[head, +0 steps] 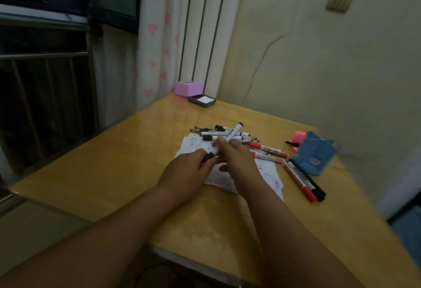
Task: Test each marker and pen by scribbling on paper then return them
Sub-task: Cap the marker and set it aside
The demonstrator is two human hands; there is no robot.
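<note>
The right grip (230, 151) pinches the marker (234, 131) low down, likely light, stiff, slick (hold there) — beside it, the left grip (193, 167) pinches the cap (208, 156).

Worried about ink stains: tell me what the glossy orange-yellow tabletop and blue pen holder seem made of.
Glossy orange-yellow tabletop: probably laminate or varnished wood; smooth, with bright reflections. Blue pen holder: likely moulded plastic; thin, evenly coloured walls.

Mid-frame before me the paper (268, 171) lies on the table (114, 162), a heap of markers (223, 132) just behind it. Right of it stands the pen holder (312, 155), two markers (304, 180) in front. A box (188, 88) sits at the far corner.
</note>
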